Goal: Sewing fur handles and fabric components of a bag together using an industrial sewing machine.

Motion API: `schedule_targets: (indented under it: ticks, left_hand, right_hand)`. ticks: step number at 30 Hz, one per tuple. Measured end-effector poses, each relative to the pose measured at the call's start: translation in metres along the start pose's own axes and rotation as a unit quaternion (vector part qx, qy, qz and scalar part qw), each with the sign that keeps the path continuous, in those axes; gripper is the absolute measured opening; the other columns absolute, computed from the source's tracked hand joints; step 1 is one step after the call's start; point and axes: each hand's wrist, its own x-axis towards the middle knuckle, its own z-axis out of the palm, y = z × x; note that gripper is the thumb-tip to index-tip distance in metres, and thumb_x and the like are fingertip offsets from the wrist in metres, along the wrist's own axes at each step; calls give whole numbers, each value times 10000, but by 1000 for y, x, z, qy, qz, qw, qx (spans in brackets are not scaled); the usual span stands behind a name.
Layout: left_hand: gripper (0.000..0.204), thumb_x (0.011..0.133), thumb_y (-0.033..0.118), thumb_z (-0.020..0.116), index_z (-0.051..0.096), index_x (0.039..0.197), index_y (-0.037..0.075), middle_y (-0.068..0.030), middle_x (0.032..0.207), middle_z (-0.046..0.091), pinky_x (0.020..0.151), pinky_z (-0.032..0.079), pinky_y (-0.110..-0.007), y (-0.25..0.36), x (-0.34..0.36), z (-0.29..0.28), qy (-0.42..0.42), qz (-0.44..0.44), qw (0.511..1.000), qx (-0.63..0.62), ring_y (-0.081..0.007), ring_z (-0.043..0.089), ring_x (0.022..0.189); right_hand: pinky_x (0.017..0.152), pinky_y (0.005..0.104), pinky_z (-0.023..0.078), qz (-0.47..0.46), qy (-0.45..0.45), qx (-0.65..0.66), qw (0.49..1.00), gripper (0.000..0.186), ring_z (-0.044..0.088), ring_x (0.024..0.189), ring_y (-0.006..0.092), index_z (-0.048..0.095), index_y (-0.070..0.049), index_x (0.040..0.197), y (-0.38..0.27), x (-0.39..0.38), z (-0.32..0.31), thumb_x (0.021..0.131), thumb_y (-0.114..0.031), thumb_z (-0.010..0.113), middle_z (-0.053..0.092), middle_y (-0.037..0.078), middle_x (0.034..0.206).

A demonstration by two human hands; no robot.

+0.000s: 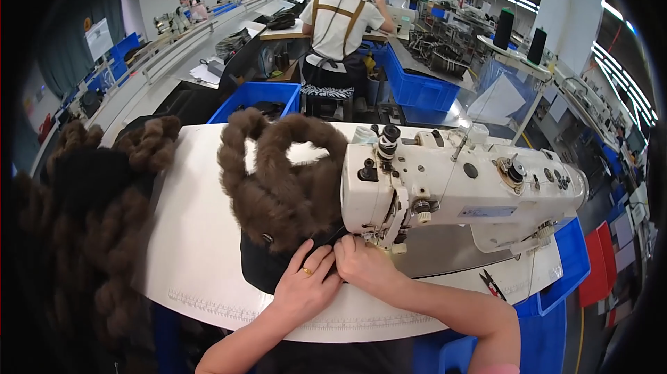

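Observation:
A brown furry piece with two loop handles (292, 179) and a black fabric body (253, 263) lies on the white table (180, 235), left of a white sewing machine (458, 186). My left hand (306, 283), with a gold ring, presses bent fingers on the black fabric at its lower edge. My right hand (365, 263) is closed on that fabric just below the machine's needle area, its fingertips touching my left hand's. The needle and whatever lies under my fingers are hidden. Black scissors (492, 283) lie to the right.
More furry black-and-brown pieces (104, 172) are piled at the left. Blue bins (257, 89) (424, 89) stand behind the table, others at the right beside a red bin (597, 263). A co-worker (337, 33) sits facing away beyond the table. Thread cones (504, 30) stand at the back right.

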Motion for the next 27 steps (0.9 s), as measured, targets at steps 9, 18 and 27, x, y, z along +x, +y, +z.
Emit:
schedule_targets:
  ticks: [9,18,27]
  left_hand:
    - [184,752,161,743,699,911,80,-111,1139,646,1112,365,-491,4,7,2,-12,-17,1000,-7,-248,564,1186]
    - [239,698,167,785,733,927,118,-66,1120,648,1110,346,-540,1,2,5,-11,-11,1000,-17,-255,565,1174]
    - [194,732,91,802,734,913,101,-66,990,686,1065,393,-527,1,0,-13,101,-53,979,-168,-261,629,1057]
  right_hand:
    - [532,254,538,14,-49,-7,999,143,610,591,134,572,-37,845,8,9,-8,757,-118,650,512,83,837]
    - [462,239,498,37,-7,-8,999,184,640,628,113,594,-49,920,3,-6,8,764,-136,635,581,101,924]
    - [440,281,502,102,-8,71,992,185,636,596,152,550,-46,933,-7,-6,24,780,-119,627,577,122,967]
